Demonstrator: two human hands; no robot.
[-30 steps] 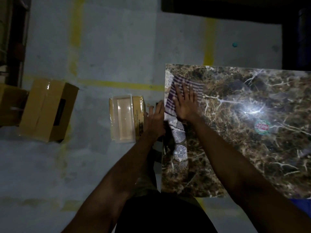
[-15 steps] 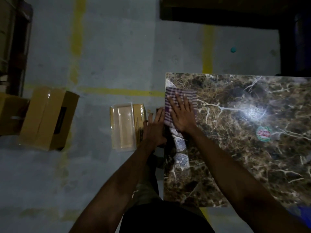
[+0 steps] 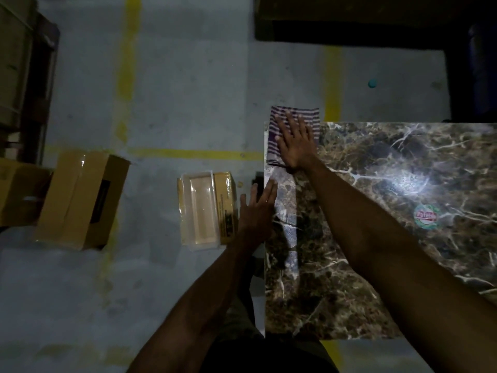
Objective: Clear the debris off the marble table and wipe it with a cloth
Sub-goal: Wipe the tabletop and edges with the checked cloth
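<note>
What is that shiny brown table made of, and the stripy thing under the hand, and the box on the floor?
The table looks like polished marble: brown with white veins and a bright glare. The stripy thing looks like soft woven cloth, purple and pale stripes, its edge hanging past the table's far edge. The box seems plain tan cardboard with folded flaps.

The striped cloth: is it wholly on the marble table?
No. The striped cloth lies under the flat right hand at the marble table corner, its far edge overhanging.
</note>
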